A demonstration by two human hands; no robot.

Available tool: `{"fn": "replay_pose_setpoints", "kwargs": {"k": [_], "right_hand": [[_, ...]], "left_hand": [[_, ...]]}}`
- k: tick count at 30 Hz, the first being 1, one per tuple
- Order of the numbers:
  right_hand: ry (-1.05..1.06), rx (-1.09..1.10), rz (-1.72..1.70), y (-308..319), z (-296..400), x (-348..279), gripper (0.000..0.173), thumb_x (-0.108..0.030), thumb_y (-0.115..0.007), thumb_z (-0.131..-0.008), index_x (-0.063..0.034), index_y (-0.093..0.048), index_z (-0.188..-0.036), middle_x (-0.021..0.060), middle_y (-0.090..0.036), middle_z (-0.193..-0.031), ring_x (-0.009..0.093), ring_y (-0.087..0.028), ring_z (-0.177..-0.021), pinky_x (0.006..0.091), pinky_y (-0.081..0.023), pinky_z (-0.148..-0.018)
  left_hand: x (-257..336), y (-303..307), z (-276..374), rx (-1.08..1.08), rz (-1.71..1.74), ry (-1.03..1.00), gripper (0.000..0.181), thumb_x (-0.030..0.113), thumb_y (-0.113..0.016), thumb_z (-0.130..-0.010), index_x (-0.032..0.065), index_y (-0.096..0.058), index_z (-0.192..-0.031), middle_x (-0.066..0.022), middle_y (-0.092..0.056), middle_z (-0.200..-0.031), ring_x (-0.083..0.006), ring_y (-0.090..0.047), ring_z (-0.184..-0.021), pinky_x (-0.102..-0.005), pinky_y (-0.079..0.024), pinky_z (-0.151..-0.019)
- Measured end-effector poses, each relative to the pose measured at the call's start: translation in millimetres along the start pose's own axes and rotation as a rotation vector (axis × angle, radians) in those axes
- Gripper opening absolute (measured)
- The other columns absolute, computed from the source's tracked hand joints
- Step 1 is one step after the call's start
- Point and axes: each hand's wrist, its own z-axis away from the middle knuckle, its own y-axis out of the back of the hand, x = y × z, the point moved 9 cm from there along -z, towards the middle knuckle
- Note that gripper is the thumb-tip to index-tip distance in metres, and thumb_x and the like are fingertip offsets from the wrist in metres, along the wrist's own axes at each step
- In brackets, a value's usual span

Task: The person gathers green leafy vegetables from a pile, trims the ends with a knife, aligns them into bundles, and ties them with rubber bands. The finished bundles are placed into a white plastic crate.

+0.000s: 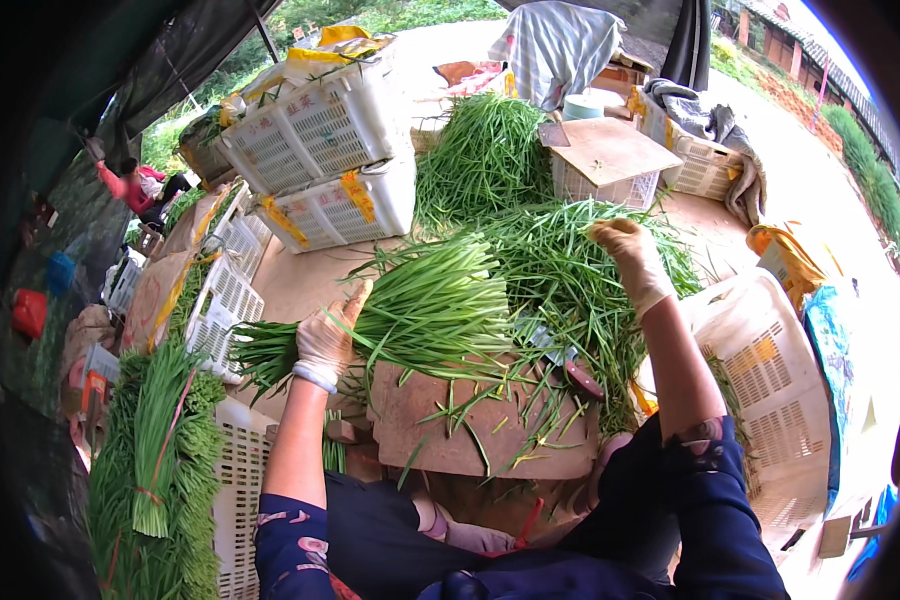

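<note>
My left hand (326, 337), in a thin pale glove, is closed around the narrower leafy end of a large bunch of green garlic chives (442, 304). The bunch lies sideways, its pale cut ends fanned out to the right. My right hand (634, 259), gloved too, is raised over a heap of loose chives (562, 255) with its fingertips drawn together. Whether something thin is between them is too small to tell. A knife with a dark red handle (585, 381) rests at the right of a worn wooden board (487, 431), where green and yellowed scraps are scattered.
Stacked white plastic crates (322, 127) stand at the back left. A further chive pile (487, 150) is beside a board-topped crate (615, 157). Tied chive bundles (154, 450) fill the crate at my left. A tilted white crate (772, 390) stands at right. Another person (139, 187) sits far left.
</note>
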Motion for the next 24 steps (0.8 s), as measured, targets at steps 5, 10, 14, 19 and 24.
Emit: {"fn": "replay_pose_setpoints", "kwargs": {"k": [5, 10, 14, 19, 24], "right_hand": [[0.389, 0.361, 0.823, 74, -2, 4, 0.028, -0.01, -0.084, -0.073, -0.0033, -0.068, -0.095, 0.015, -0.068, -0.101, 0.024, -0.064, -0.087, 0.0348, -0.053, -0.079], [-0.022, -0.335, 0.398, -72, 53, 32, 0.051, -0.039, -0.082, -0.08, 0.0027, -0.071, -0.106, 0.0162, -0.073, -0.101, 0.023, -0.068, -0.095, 0.0334, -0.052, -0.087], [-0.282, -0.64, 0.069, -120, 83, 54, 0.058, -0.044, -0.079, -0.082, -0.0032, -0.066, -0.12, 0.0067, -0.07, -0.108, 0.016, -0.061, -0.095, 0.0306, -0.049, -0.082], [-0.454, -0.573, -0.069, -131, 81, 89, 0.037, -0.03, -0.081, -0.082, -0.0047, -0.068, -0.107, 0.0012, -0.068, -0.093, 0.011, -0.061, -0.083, 0.028, -0.048, -0.072], [-0.355, -0.513, 0.018, -137, 79, 91, 0.027, -0.016, -0.08, -0.08, 0.0036, -0.07, -0.096, 0.0046, -0.067, -0.074, 0.013, -0.06, -0.067, 0.0289, -0.05, -0.063]], "left_hand": [[-5, -5, -8, -0.018, 0.137, 0.052, 0.089, 0.012, -0.067, -0.079, 0.0349, -0.025, -0.155, -0.0079, -0.064, -0.084, -0.0333, -0.065, -0.068, -0.0447, -0.051, -0.055], [-15, -2, -1, -0.034, 0.091, 0.115, 0.089, 0.015, -0.068, -0.08, 0.0347, -0.024, -0.155, -0.0083, -0.064, -0.086, -0.0333, -0.065, -0.069, -0.0448, -0.051, -0.054], [-8, 0, -10, -0.008, 0.076, 0.106, 0.089, 0.017, -0.069, -0.08, 0.0341, -0.025, -0.155, -0.0085, -0.064, -0.088, -0.0327, -0.065, -0.07, -0.0445, -0.051, -0.054], [-5, 8, -10, 0.035, 0.064, 0.084, 0.087, 0.019, -0.071, -0.079, 0.0334, -0.029, -0.154, -0.007, -0.065, -0.088, -0.0313, -0.065, -0.07, -0.0422, -0.052, -0.057], [-5, 8, -8, 0.079, 0.059, 0.047, 0.084, 0.019, -0.072, -0.078, 0.0331, -0.034, -0.152, -0.0066, -0.065, -0.088, -0.0305, -0.065, -0.072, -0.0415, -0.052, -0.058]]}}
